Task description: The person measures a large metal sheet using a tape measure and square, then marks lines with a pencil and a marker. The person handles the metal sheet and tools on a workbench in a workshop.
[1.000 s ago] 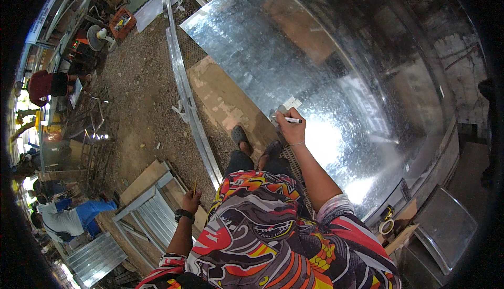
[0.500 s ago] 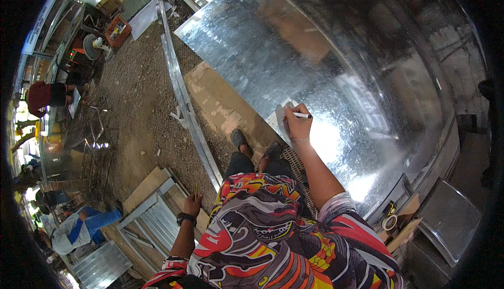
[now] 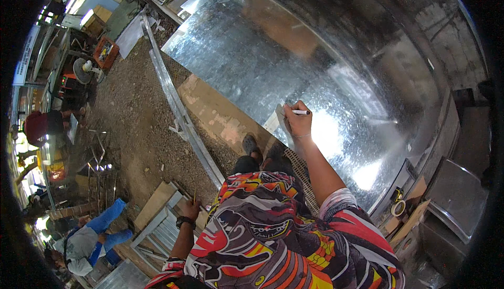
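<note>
My right hand (image 3: 298, 122) is closed around a white marker (image 3: 301, 112) with a dark end, just over a large shiny sheet of metal (image 3: 236, 68). Beside its fingers, at the sheet's near left edge, lies a small pale flat piece (image 3: 272, 122); the marker's tip is hidden behind the hand. Low at my left side, my left hand (image 3: 190, 211) grips a thin yellowish stick (image 3: 195, 192), too small to tell its exact kind. A dark watch sits on that wrist.
Long metal channels (image 3: 176, 97) lie on the gravel left of a brown board (image 3: 215, 111). A metal frame (image 3: 165, 223) lies by my left arm. Tape roll (image 3: 398, 207) sits right. Left are a fan (image 3: 86, 70), an orange crate (image 3: 106, 53) and a person in blue trousers (image 3: 107, 223).
The view has shifted slightly. My right hand remains on the sheet beside the pale piece, its marker tilted a little differently. My left hand still hangs low with the thin stick.
</note>
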A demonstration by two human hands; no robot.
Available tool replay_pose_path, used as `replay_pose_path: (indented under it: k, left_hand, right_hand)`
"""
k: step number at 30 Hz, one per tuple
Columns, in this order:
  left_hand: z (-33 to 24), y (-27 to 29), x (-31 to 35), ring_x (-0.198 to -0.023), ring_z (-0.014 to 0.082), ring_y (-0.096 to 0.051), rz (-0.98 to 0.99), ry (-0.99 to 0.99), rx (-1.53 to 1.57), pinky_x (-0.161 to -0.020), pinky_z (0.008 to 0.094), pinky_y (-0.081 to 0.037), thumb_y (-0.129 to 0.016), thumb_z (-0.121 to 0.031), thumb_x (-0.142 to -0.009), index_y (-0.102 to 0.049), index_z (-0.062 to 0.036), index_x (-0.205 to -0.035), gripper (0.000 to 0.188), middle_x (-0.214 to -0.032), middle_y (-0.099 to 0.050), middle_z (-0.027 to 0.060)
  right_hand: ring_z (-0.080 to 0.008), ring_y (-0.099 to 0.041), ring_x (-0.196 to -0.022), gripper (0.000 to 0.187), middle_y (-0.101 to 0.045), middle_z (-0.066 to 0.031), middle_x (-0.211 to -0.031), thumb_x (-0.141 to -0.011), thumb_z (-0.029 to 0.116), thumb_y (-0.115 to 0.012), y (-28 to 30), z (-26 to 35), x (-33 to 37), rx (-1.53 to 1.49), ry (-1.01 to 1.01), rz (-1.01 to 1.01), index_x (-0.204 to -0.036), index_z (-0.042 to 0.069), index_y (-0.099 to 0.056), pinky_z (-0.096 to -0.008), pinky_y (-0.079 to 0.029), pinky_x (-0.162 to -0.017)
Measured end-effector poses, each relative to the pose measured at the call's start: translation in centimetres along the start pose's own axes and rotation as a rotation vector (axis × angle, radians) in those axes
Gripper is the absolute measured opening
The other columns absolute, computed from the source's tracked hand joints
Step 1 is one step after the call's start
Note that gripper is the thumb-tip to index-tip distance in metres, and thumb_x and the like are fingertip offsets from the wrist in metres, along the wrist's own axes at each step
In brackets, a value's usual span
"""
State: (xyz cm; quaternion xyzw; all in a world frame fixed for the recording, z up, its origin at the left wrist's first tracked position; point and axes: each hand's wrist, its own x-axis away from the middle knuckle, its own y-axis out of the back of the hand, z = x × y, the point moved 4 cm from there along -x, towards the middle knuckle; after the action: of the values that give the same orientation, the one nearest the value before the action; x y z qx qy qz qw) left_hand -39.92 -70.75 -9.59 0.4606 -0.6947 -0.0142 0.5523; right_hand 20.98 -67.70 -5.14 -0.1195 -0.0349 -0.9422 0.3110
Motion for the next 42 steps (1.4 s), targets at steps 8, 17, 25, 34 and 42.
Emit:
replay_pose_path:
  k: [8,17,25,34,42]
  left_hand:
    - [-10.5,4.9,-2.8,-0.07,0.0201,-0.063,-0.073,-0.211,-0.32,-0.062,0.0414,-0.047,-0.069,-0.039,-0.097,-0.068,0.0025,-0.086,0.043,-0.071,-0.065,0.0123]
    - [-12.0,7.3,-6.0,-0.07,0.0254,-0.067,-0.036,-0.243,-0.377,-0.063,0.0414,-0.049,-0.071,-0.04,-0.095,-0.069,0.0019,-0.091,0.042,-0.076,-0.069,0.0141]
    - [-7.2,9.3,-10.8,-0.071,0.0257,-0.068,-0.022,-0.308,-0.4,-0.065,0.0419,-0.051,-0.072,-0.041,-0.095,-0.069,0.0014,-0.093,0.042,-0.078,-0.069,0.0131]
    - [-10.0,8.6,-10.8,-0.066,0.0187,-0.064,0.008,-0.238,-0.22,-0.061,0.0384,-0.049,-0.071,-0.037,-0.097,-0.069,0.0023,-0.089,0.04,-0.072,-0.067,0.0096]
    - [-9.5,8.7,-10.1,-0.064,0.0172,-0.064,0.023,-0.252,-0.252,-0.059,0.038,-0.049,-0.073,-0.034,-0.097,-0.067,0.0007,-0.085,0.037,-0.07,-0.066,0.0088]
  right_hand:
    - [-0.0048,-0.051,-0.054,0.032,-0.059,0.0003,-0.063,-0.09,0.011,-0.079,-0.1,0.2,0.0,0.05,-0.002,-0.013,-0.072,0.008,-0.053,-0.0254,-0.038,-0.048]
    - [-0.0044,-0.047,-0.054,0.032,-0.056,0.0018,-0.064,-0.091,0.011,-0.078,-0.1,-0.8,-0.3,0.057,-0.046,-0.02,-0.072,0.009,-0.053,-0.0267,-0.034,-0.046]
    - [-0.0038,-0.048,-0.054,0.032,-0.058,0.0011,-0.064,-0.092,0.012,-0.078,-0.8,1.0,0.4,0.068,-0.009,0.015,-0.072,0.008,-0.053,-0.0264,-0.034,-0.045]
    - [-0.0054,-0.051,-0.053,0.032,-0.059,0.0,-0.062,-0.09,0.015,-0.08,-0.1,-1.3,-0.3,0.129,-0.022,-0.023,-0.072,0.007,-0.054,-0.0264,-0.037,-0.046]
    - [-0.008,-0.058,-0.052,0.031,-0.063,-0.003,-0.061,-0.091,0.014,-0.079,1.4,-1.0,-1.1,0.199,0.204,-0.159,-0.072,0.007,-0.056,-0.0265,-0.043,-0.048]
